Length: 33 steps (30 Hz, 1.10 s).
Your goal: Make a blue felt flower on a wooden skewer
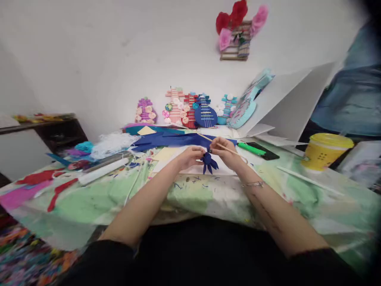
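Observation:
Near the front of the table, my left hand (190, 157) is closed on the side of a small dark blue paper flower (208, 159). Several pointed petals hang down from its round middle. My right hand (226, 154) is at the flower's other side, its fingers pinched close to the top of it. A thin wooden stick (205, 137) passes through that hand and sticks out toward the upper left. Whether the right fingertips also grip a petal is hard to make out. Beneath both hands lies a white sheet (163, 160).
Behind the hands are blue paper strips (166, 140). A green-handled tool (251, 149) lies by a black phone-like slab (268, 151); a yellow-lidded cup (323, 153) stands right. Several lute-shaped crafts (206, 116) lean on the wall. Red scraps (61, 192) and white shreds (111, 145) lie left.

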Motion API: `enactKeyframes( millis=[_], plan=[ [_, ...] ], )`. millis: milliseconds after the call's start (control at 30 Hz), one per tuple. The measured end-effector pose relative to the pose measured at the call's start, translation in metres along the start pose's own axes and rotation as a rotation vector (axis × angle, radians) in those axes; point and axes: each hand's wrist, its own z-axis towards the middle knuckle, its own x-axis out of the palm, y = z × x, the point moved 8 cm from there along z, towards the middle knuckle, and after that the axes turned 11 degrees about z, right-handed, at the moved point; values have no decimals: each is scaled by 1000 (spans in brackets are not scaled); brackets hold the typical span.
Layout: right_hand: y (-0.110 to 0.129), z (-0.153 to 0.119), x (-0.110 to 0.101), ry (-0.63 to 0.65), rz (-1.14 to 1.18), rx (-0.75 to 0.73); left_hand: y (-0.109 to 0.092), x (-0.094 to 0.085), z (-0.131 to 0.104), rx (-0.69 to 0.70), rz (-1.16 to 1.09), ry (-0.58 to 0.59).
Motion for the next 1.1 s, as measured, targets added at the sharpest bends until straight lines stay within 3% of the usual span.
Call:
enactKeyframes(
  millis=[600,967,1100],
  plan=[
    [6,-1,-5,-73,24,-6,-3,7,3,102,-46,91],
    [6,-3,-4,-108,100,34,-4,5,4,116,8,64],
    [5,-2,-4,-121,95,39,-12,8,0,178,24,69]
  ],
)
